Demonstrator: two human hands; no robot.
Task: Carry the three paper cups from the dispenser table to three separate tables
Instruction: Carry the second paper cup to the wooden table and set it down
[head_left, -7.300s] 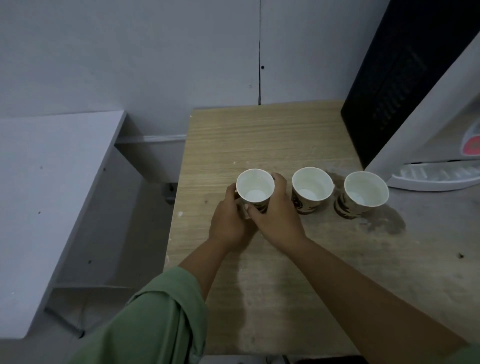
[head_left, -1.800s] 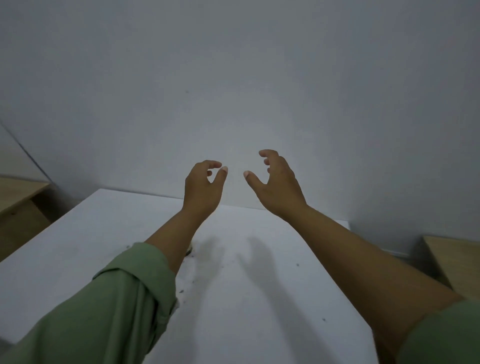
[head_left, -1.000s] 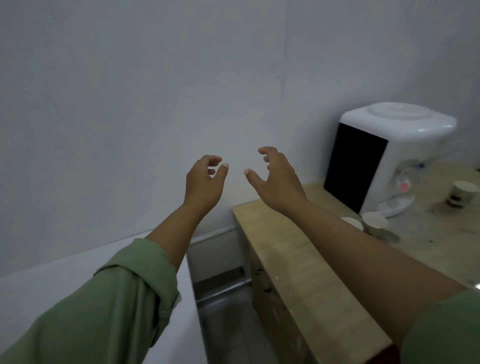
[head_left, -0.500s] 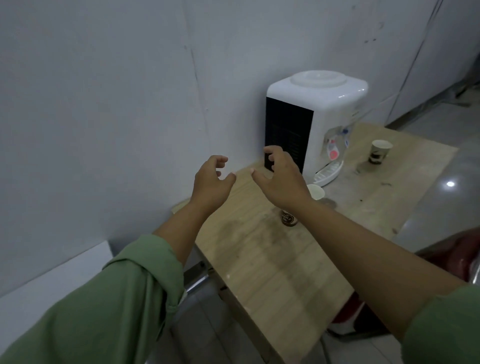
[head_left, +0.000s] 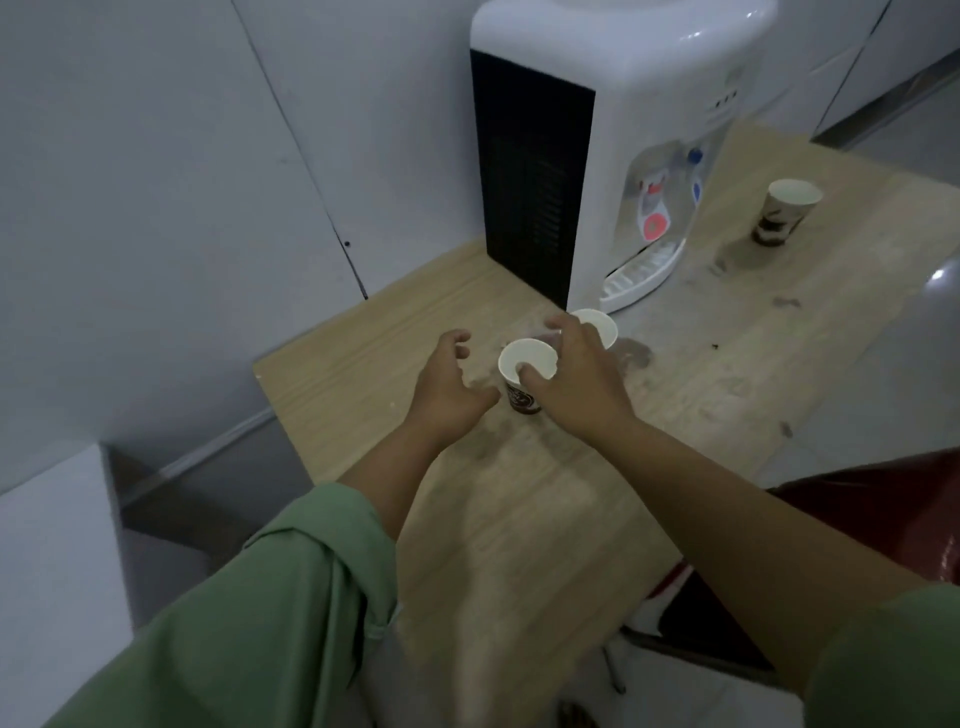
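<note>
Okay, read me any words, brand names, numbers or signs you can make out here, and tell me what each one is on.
None can be read.
Near cup: dark round emblem on its side, too blurred to read.
Far cup: dark printed band, too small to read.
Water dispenser: red and blue tap markings and a row of small dots, no legible text.
Cup behind the right hand: print hidden.

We see two white-lined paper cups upright mid-worktop, the near cup (head_left: 525, 371) just beside the far cup (head_left: 597, 325); a third cup (head_left: 784, 212) stands well apart.
</note>
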